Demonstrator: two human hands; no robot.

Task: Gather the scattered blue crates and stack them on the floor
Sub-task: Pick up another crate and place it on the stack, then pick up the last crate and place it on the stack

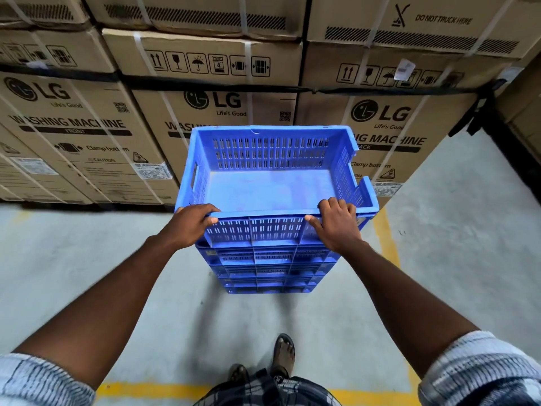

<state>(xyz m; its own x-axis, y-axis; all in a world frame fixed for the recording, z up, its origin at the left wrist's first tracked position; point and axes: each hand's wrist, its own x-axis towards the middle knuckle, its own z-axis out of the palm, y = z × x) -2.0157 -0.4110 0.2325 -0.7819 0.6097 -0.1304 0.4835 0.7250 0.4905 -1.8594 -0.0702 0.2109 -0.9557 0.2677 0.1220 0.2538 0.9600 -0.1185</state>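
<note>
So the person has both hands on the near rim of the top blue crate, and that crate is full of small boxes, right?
Not quite. Both hands, left hand and right hand, do grip the near rim of the top blue crate on the stack of crates, but the head view shows that crate empty: its bare blue bottom is in plain sight.

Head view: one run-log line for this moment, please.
top crate on stack | left hand, right hand grip near rim | floor
</note>
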